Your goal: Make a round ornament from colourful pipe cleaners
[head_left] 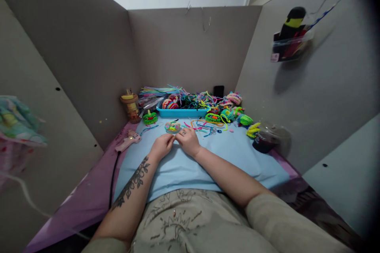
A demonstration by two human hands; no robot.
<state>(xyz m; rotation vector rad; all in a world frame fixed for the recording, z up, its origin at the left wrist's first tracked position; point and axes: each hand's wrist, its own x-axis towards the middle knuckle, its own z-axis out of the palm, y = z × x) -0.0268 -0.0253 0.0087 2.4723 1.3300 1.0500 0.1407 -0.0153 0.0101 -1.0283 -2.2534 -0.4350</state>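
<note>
My left hand [162, 147] and my right hand [187, 140] rest together on a light blue sheet [231, 158]. Their fingertips meet in a pinch just below a small round multicoloured craft piece [172, 127]. Whatever sits between the fingers is too small to name. My left forearm bears a dark tattoo. Loose coloured pipe cleaners [208, 126] lie just beyond my right hand.
A blue tray [181, 113] of pipe cleaners and finished fuzzy pieces stands at the back. A pink glue gun [128, 141] with a black cord lies left, a yellow-lidded cup [130, 106] behind it. A dark lidded cup [267, 139] stands right. Grey partition walls enclose the desk.
</note>
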